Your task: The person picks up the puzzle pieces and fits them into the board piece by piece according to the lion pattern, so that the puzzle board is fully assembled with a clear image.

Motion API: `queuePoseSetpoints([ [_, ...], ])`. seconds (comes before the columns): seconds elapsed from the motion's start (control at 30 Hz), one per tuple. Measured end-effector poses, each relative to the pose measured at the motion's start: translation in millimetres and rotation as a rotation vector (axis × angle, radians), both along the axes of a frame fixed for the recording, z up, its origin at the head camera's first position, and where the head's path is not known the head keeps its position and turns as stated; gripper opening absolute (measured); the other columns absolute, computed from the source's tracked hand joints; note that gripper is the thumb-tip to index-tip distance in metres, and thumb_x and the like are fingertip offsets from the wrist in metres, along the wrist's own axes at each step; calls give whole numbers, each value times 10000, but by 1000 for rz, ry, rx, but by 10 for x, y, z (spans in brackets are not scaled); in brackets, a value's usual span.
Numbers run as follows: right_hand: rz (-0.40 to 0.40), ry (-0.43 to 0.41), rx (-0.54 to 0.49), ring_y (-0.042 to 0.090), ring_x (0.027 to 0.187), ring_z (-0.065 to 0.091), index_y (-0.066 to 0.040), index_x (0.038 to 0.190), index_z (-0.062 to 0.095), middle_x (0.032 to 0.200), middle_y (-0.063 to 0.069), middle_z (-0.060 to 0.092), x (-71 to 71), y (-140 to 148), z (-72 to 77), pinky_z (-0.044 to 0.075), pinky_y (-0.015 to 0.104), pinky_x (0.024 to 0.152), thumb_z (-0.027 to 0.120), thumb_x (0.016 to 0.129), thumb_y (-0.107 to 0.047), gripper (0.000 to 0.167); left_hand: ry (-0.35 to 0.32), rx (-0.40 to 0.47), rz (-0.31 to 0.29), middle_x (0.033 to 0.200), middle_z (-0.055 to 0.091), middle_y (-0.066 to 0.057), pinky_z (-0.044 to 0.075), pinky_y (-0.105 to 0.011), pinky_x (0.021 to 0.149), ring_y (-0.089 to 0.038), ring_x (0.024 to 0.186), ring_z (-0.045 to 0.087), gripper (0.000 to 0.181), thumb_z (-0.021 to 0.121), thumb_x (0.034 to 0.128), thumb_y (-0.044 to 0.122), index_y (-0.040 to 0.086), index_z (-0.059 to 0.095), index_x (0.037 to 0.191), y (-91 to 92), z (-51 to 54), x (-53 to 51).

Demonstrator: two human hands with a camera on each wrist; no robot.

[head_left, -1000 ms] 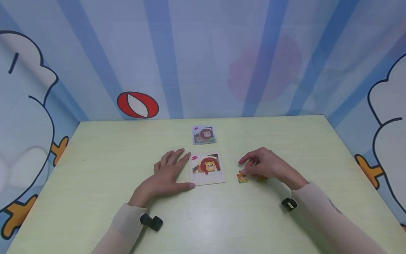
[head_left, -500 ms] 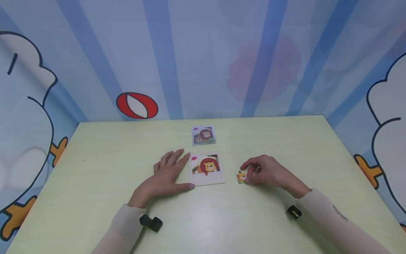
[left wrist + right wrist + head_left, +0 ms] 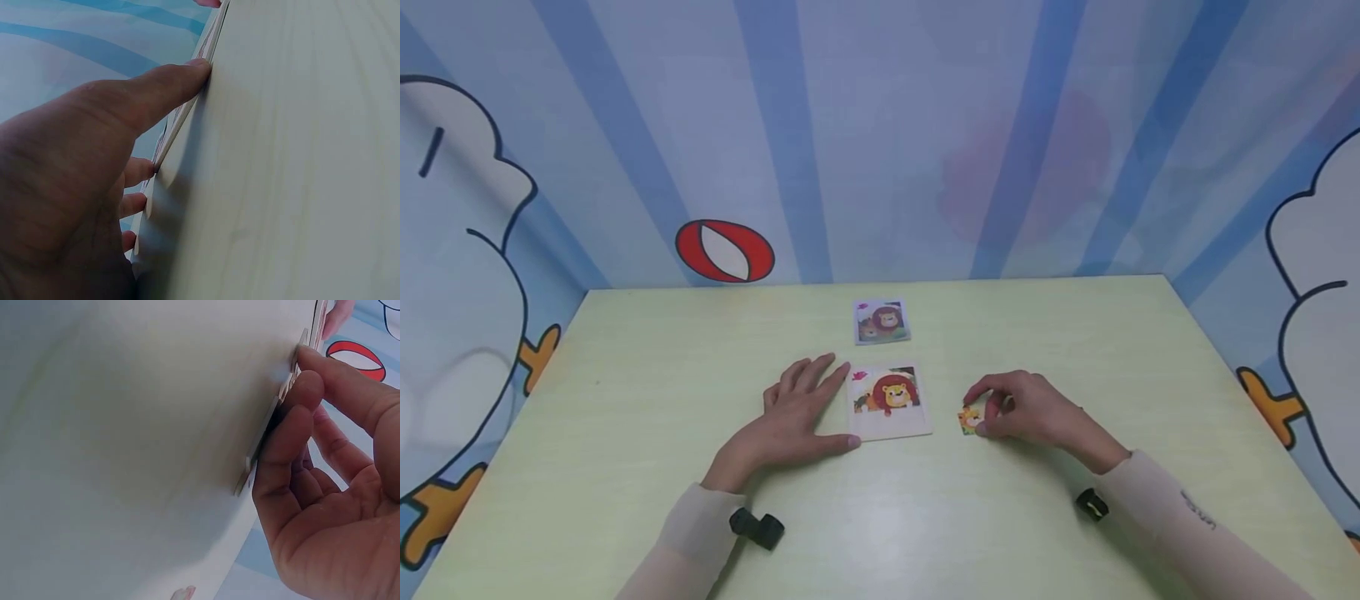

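Note:
A square board with a partly filled lion picture lies flat on the table. My left hand is spread at its left side, the thumb at the near left corner and the index finger at the far left corner. Right of the board, my right hand has thumb and index finger on opposite edges of a small yellow-orange puzzle piece, which lies on the table. Under the curled fingers of my right hand, another thin piece shows in the right wrist view.
A small card with a lion picture lies behind the board. The pale table ends at a blue striped backdrop with a red and white ball printed on it. A small pinkish thing lies farther off in the right wrist view.
My right hand has lowered slightly towards me, and its index finger and thumb have closed on the small piece. The orange bit seen beneath the palm is now covered. My left hand has stayed put.

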State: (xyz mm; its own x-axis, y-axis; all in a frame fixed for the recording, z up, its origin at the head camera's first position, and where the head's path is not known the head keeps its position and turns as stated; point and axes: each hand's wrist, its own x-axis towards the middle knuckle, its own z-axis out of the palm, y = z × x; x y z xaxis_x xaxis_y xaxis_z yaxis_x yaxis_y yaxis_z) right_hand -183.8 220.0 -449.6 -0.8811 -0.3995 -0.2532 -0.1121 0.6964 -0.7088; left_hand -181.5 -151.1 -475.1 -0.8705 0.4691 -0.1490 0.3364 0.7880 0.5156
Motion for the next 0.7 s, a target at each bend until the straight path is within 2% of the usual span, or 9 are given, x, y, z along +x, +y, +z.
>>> queuePoseSetpoints([
  [0.23,41,-2,-6,163,726,567,-111,1207,759,816,11,666,-14,-5,13,459,256,628,833,910,-106,306,-4,-6,1,1831,109,-73,178,-769,1236,-442,1665,67,1031,765,915,581,246,233,1733,-3,-11,-4],
  [0.43,29,-17,5,181,755,581,-140,1193,736,836,15,664,-19,-2,36,480,280,666,832,910,-108,300,-5,-7,1,1833,103,-68,176,-771,1237,-442,1667,63,1034,766,913,582,242,235,1732,9,-9,-4],
  [0.7,21,8,-55,181,820,605,-143,1100,741,939,48,700,1,8,41,498,272,668,843,909,-113,219,-9,-11,3,1833,106,-74,174,-772,1239,-447,1669,61,1032,765,914,578,237,237,1732,2,10,9],
])
